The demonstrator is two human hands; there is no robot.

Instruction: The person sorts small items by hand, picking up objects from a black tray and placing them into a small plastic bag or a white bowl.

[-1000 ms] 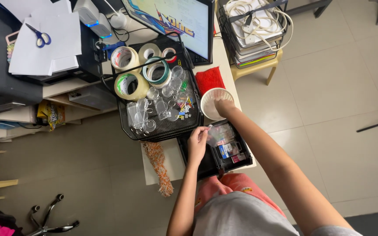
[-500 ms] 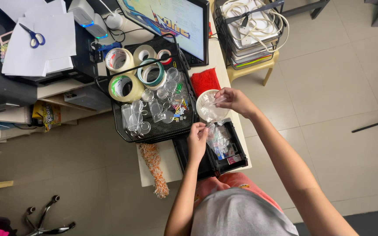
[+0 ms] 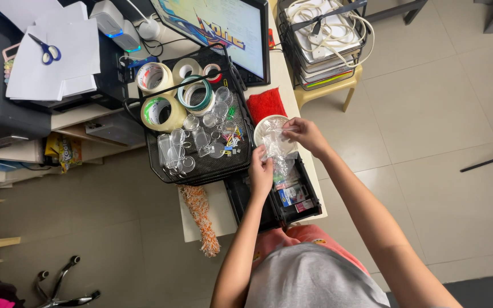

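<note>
Clear crinkled plastic bag (image 3: pixel 275 149) held between both hands, above the near rim of a round white plastic cup (image 3: pixel 262 129) and the far end of a black plastic organiser tray (image 3: pixel 292 197). Left hand (image 3: pixel 261 170) grips the bag's lower edge, fingers pressed together on the film. Right hand (image 3: pixel 303 134) pinches the bag's upper right part, thumb and fingertips closed on it. Bag contents not resolvable; possibly small clear pieces, view too fine to confirm.

White cup stands on the pale desk top (image 3: pixel 283 74), just beside a red bristly pad (image 3: pixel 265 105) on its far side. Black organiser tray holds small coloured packets (image 3: pixel 292 194) in its compartments.

Left of the hands: black wire-mesh basket (image 3: pixel 201 166) carrying several rolls of tape (image 3: pixel 158 112), clear acrylic keyring blanks (image 3: pixel 177 153) and a few small coloured clips (image 3: pixel 230 147). An orange-and-white fringed strip (image 3: pixel 201 217) hangs off the desk edge below the basket.

Far side: computer monitor (image 3: pixel 223 28) with a colourful screen; wire stack tray (image 3: pixel 320 40) with coiled white cable on a yellow stool. Blue-handled scissors (image 3: pixel 45 50) lie on white paper sheets (image 3: pixel 58 57) atop a dark printer at upper left.
</note>
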